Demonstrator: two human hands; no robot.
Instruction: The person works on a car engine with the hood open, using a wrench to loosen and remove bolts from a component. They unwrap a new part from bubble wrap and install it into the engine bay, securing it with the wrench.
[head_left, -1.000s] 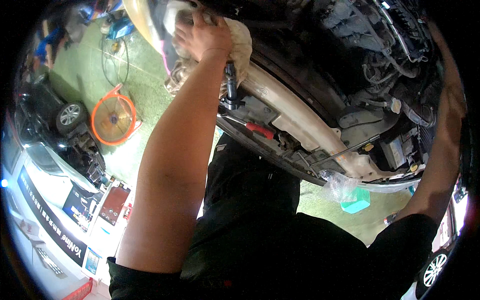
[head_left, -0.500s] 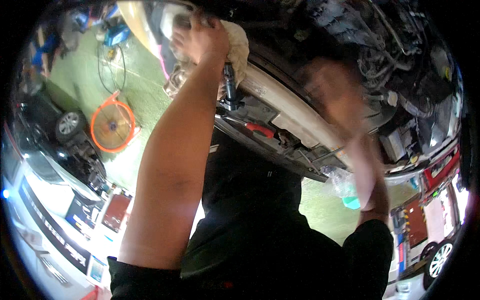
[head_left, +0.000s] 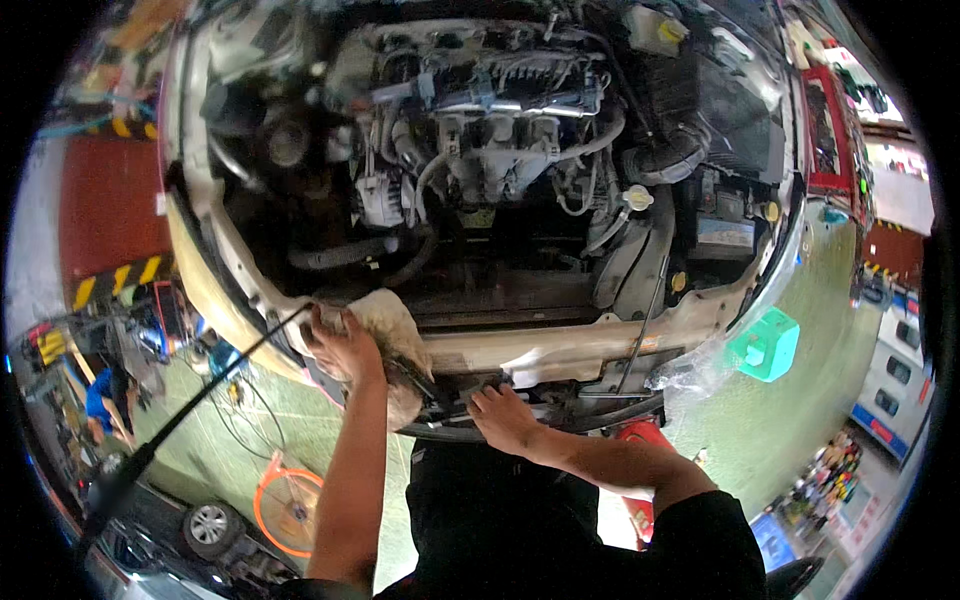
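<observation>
My left hand [head_left: 345, 350] lies at the front left corner of an open engine bay, its fingers apart beside a pale cloth [head_left: 385, 320]. The upper end of a thin black rod [head_left: 225, 375] meets the car by its fingertips. Against the cloth leans a dark cylindrical tool [head_left: 410, 376]. My right hand [head_left: 503, 418] has its fingers curled down over the ledge of the front crossmember [head_left: 470, 350], right of that tool. Whatever lies under those fingers is hidden.
Behind the crossmember is the engine [head_left: 490, 150]. A slim rod [head_left: 645, 330] leans at the right front. Clear plastic [head_left: 690, 375] and a green container [head_left: 765, 345] are near the right corner. An orange round fan [head_left: 288, 508] stands on the floor; a person [head_left: 105, 395] is far left.
My view has swung to face the engine bay squarely. My right hand has come from over the bay's right side to the front ledge; my left hand stays by the cloth.
</observation>
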